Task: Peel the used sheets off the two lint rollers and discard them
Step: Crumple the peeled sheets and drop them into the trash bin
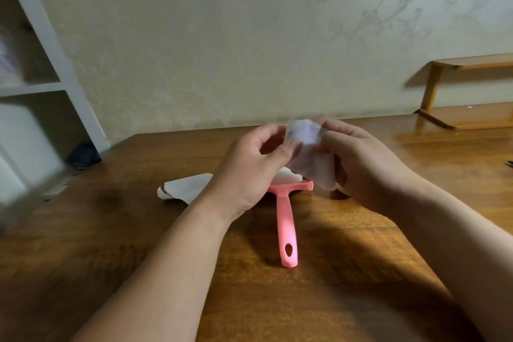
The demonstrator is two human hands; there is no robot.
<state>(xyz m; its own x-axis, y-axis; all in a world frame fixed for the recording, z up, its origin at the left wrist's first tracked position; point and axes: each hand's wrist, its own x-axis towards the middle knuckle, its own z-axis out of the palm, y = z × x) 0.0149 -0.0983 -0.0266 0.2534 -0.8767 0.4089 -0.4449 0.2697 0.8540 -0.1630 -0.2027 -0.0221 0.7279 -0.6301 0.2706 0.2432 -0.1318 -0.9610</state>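
A pink lint roller (286,225) lies on the wooden table (111,244), handle toward me, its roll end mostly hidden behind my hands. Above it I hold a crumpled white used sheet (308,153) between both hands. My left hand (249,169) pinches the sheet's left edge with thumb and fingers. My right hand (363,166) grips its right side. A second peeled white sheet (184,187) lies flat on the table to the left of the roller. Only one roller is visible.
A white shelving unit (36,86) stands at the left past the table edge, with a dark object (83,155) at its foot. A small wooden shelf rack (469,91) sits on the table's far right corner against the wall.
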